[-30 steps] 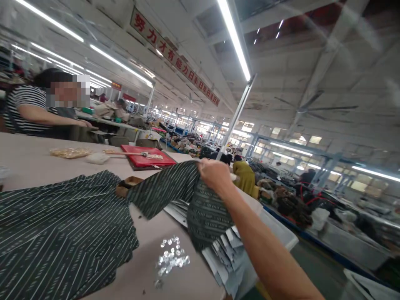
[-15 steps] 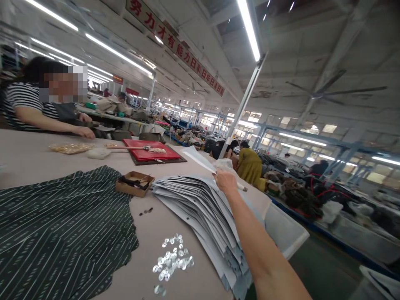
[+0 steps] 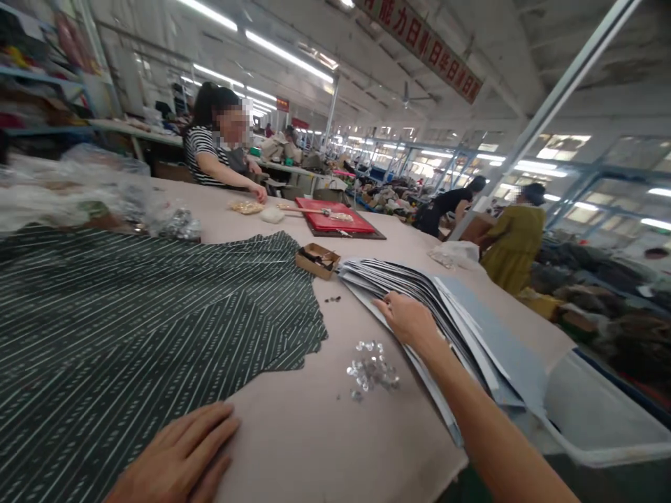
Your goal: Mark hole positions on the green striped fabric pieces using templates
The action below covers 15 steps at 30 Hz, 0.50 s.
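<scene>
My left hand (image 3: 183, 450) lies flat at the near edge of a dark green fabric (image 3: 210, 300) with white dashed stripes, its fingers stretched out and partly over the bare table. My right hand (image 3: 407, 318) is above the left side of a stack of pale grey-blue sheets (image 3: 472, 307) with dark layers between. Its index finger points left, and nothing shows in its fingers; the other fingertips are partly hidden. Just left of the stack is a loose cluster of shiny round discs (image 3: 372, 367). Several small dark pieces (image 3: 332, 300) lie farther back.
A small cardboard box (image 3: 317, 262) holds dark tools. Behind it is a red board (image 3: 338, 215). Plastic bags (image 3: 78, 185) are heaped at back left. A co-worker in stripes (image 3: 220, 154) reaches over the far edge. A white bin (image 3: 602, 405) stands at right.
The view has swung left. My right hand has moved from the stack's far right side to its left side. My left hand has come into view on the fabric.
</scene>
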Available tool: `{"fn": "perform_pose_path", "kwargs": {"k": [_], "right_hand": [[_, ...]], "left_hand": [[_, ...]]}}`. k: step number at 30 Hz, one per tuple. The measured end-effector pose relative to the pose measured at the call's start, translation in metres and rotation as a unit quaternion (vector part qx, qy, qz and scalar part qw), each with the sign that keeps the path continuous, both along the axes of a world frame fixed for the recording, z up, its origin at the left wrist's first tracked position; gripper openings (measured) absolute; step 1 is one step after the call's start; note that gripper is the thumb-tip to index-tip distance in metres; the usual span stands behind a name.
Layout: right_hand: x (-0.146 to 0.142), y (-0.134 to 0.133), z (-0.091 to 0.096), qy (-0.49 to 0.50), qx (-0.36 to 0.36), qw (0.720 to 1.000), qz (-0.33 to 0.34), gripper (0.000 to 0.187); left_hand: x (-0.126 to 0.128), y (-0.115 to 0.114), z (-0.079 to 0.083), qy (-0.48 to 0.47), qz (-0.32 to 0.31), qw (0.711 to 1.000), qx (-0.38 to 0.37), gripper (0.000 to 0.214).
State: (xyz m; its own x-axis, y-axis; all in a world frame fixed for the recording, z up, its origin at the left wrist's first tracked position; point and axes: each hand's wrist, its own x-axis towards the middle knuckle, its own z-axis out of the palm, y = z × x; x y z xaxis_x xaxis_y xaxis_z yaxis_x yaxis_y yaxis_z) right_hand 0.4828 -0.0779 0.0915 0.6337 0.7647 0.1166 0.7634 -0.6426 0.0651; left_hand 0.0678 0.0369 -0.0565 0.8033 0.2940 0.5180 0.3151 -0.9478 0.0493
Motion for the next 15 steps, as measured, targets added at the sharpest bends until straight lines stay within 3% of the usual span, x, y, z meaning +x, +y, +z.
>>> {"fn": "perform_pose_path", "kwargs": {"k": [3, 6, 10, 13, 15], "right_hand": [[-0.031, 0.018, -0.028, 0.035, 0.005, 0.998, 0.045, 0.052], [-0.033, 0.042, -0.046, 0.067, 0.001, 0.996, 0.063, 0.037], [-0.024, 0.082, -0.053, 0.118, -0.014, 0.989, 0.093, 0.029], [-0.026, 0.112, -0.059, 0.14, -0.02, 0.985, 0.104, 0.027], [-0.029, 0.128, -0.066, 0.14, -0.02, 0.985, 0.098, 0.025]], "left_hand": [[0.006, -0.005, 0.021, -0.038, -0.013, 0.999, -0.012, 0.031], [-0.004, 0.007, 0.037, -0.074, 0.014, 0.996, -0.046, 0.027], [-0.045, 0.05, 0.053, -0.055, 0.176, 0.975, -0.127, 0.036], [-0.075, 0.081, 0.073, 0.039, 0.286, 0.933, -0.215, 0.047], [-0.086, 0.094, 0.086, 0.09, 0.325, 0.909, -0.243, 0.049]]}}
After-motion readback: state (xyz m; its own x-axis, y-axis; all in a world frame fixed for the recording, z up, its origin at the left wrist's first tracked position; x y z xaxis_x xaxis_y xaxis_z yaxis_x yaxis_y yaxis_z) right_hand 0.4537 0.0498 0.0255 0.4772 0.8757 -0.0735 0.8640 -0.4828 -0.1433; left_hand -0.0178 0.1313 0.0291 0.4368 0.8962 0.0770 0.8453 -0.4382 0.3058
